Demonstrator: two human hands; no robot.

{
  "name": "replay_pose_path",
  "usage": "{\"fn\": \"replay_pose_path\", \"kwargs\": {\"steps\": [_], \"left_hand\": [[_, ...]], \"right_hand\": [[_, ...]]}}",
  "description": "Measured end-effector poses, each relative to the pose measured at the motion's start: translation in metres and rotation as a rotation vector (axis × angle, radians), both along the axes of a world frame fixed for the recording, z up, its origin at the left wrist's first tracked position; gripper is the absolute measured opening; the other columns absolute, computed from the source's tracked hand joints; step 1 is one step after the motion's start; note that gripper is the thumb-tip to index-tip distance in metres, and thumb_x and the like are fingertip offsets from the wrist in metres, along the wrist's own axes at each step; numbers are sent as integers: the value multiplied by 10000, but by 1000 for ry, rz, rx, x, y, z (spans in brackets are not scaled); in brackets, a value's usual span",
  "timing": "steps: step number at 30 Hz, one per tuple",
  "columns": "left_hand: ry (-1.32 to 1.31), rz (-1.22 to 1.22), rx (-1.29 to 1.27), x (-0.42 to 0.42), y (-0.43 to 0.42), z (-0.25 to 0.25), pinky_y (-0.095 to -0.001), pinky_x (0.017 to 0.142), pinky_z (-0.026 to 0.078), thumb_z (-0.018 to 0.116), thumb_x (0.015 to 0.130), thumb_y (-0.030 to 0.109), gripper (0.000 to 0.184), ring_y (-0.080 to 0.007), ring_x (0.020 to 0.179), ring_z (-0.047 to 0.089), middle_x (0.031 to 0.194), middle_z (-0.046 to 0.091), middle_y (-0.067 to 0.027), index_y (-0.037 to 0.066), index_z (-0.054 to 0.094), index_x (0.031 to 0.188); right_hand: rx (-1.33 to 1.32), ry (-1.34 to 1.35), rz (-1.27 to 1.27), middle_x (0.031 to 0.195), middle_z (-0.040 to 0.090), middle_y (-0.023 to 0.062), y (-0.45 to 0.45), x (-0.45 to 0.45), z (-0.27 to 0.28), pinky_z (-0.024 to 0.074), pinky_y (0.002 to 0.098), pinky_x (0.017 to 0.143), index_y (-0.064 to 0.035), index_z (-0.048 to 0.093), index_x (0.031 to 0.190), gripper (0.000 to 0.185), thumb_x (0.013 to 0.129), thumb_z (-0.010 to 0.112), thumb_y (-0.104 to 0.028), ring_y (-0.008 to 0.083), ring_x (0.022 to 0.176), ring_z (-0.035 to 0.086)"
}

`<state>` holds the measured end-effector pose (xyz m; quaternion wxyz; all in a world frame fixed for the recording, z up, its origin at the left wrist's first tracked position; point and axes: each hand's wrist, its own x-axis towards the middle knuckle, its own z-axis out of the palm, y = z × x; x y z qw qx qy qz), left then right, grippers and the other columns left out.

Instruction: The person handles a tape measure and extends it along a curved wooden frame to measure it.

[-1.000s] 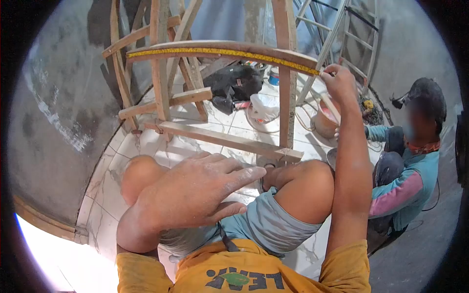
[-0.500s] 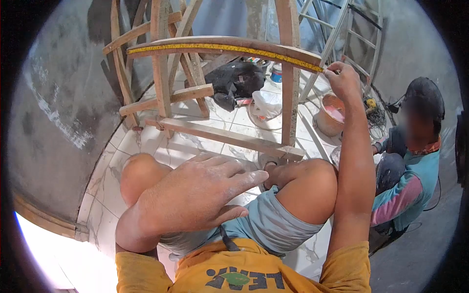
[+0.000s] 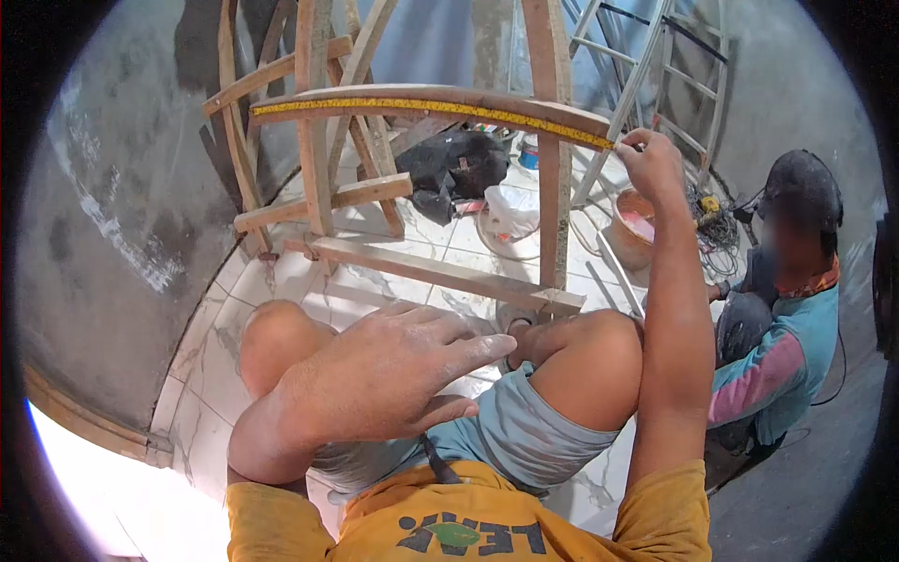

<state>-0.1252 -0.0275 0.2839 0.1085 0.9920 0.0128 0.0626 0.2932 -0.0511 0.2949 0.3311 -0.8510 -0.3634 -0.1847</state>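
A yellow tape measure blade lies stretched along the top crossbar of a wooden frame. At the bar's right end my right hand pinches the end of the tape, with the fingertips close against the wood. My left hand is in front of my body above my lap, palm down, fingers and thumb stretched out. It holds nothing. Below the crossbar, a lower wooden rail joins the frame's uprights near the tiled floor. The far left end of the tape is apart from both hands.
A co-worker crouches at the right. An aluminium ladder leans behind the frame. On the tiles are an orange bucket, a black bag, a white plastic bag and tangled cables. Grey walls curve around.
The view has shifted slightly, so the frame and tape appear a little lower. My right hand still grips the tape end and my left hand keeps its pose.
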Motion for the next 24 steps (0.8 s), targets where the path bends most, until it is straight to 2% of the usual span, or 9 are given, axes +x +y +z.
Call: {"fn": "replay_pose_path", "kwargs": {"steps": [5, 7, 9, 10, 11, 14, 18, 20, 24], "left_hand": [[15, 12, -21, 2, -4, 5, -478, 988, 500, 727, 907, 407, 635, -351, 1129, 635, 1220, 668, -136, 206, 549, 1482], [-7, 1, -42, 3, -6, 4, -470, 979, 504, 743, 894, 390, 643, -342, 1119, 640, 1232, 669, -128, 217, 550, 1482], [-167, -28, -49, 4, -9, 3, -455, 963, 511, 773, 865, 356, 646, -314, 1089, 652, 1253, 670, -106, 221, 573, 1465], [-266, -41, -24, 7, -11, 2, -445, 904, 534, 797, 836, 358, 598, -309, 1005, 685, 1216, 691, -109, 226, 642, 1398], [-261, -35, -39, 8, -12, 1, -445, 904, 534, 797, 836, 358, 598, -309, 1005, 685, 1216, 691, -109, 226, 642, 1398], [-617, -113, -56, 13, -14, 6, -392, 811, 562, 802, 818, 398, 480, -316, 890, 727, 1112, 739, -142, 217, 738, 1258], [-714, -141, -99, 11, -15, 8, -387, 830, 568, 822, 809, 401, 483, -308, 919, 738, 1126, 750, -128, 177, 739, 1228], [-645, 8, -214, 10, -23, 17, -391, 838, 579, 886, 769, 318, 456, -297, 947, 748, 1141, 756, -109, 116, 746, 1153], [-832, -79, -132, 17, -20, 5, -390, 851, 587, 901, 726, 207, 413, -262, 984, 748, 1145, 761, -75, 92, 755, 1095]], "right_hand": [[-31, -39, 19, 1107, 749, 193, 2, 11, -3, 526, 433, 937, -102, 788, 1059, 318, 865, 760, -353, 371, 1064, 700], [-70, -57, 42, 1137, 758, 155, 3, 20, -5, 539, 440, 949, -163, 787, 1106, 309, 895, 726, -380, 345, 1078, 710], [-85, -77, 60, 1104, 764, 157, 2, 18, -4, 540, 438, 935, -159, 791, 1100, 319, 891, 731, -392, 346, 1064, 712], [-91, -100, 47, 1098, 764, 158, 1, 17, -2, 541, 440, 928, -155, 790, 1101, 326, 890, 733, -398, 346, 1055, 714], [-96, -124, 34, 1092, 765, 159, 1, 16, -3, 542, 442, 922, -152, 790, 1101, 334, 888, 735, -404, 345, 1046, 717], [-103, -111, 71, 1088, 764, 165, 4, 30, -7, 540, 448, 919, -157, 789, 1100, 342, 886, 740, -419, 348, 1039, 718], [-94, -108, 64, 1102, 767, 152, 7, 38, -10, 541, 442, 928, -170, 791, 1112, 355, 884, 740, -438, 346, 1048, 719], [-94, -131, 60, 1108, 768, 148, 8, 40, -11, 541, 440, 931, -172, 792, 1115, 358, 884, 739, -441, 343, 1053, 719], [-117, -115, 64, 1117, 765, 157, 8, 40, -8, 540, 440, 939, -175, 796, 1121, 361, 883, 737, -441, 344, 1060, 719]]}}
